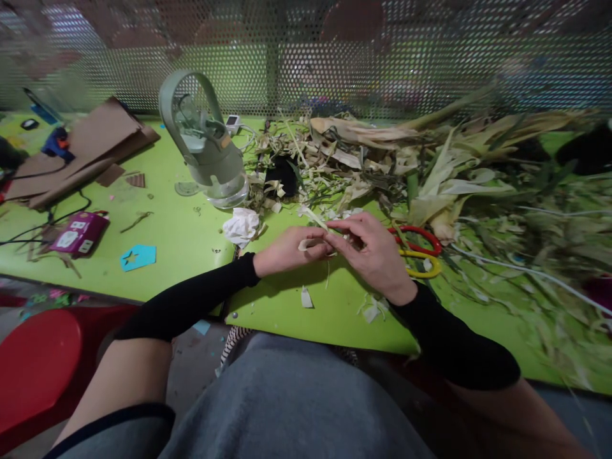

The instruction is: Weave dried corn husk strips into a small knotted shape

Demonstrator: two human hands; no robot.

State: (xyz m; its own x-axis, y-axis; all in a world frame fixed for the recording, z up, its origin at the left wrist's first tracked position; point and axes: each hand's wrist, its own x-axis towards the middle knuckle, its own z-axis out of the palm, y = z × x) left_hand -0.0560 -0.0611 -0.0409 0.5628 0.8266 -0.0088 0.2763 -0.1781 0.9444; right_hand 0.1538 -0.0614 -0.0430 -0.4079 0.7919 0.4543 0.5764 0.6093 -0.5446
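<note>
A pale strip (312, 216), apparently dry husk, sits between the person's fingertips just above the green table (272, 306), in front of the torso. The right hand (375, 252) pinches it with thumb and fingers; the left hand (297, 248) meets it there, fingers curled in on the strip's near end, so the two hands are together, probably to steady something so thin and limp. Its long axis slants, the free end pointing away and leftward. Red and yellow handles (423, 253) lie beside the right wrist, seemingly within easy reach; beyond spreads a husk pile (368, 159).
</note>
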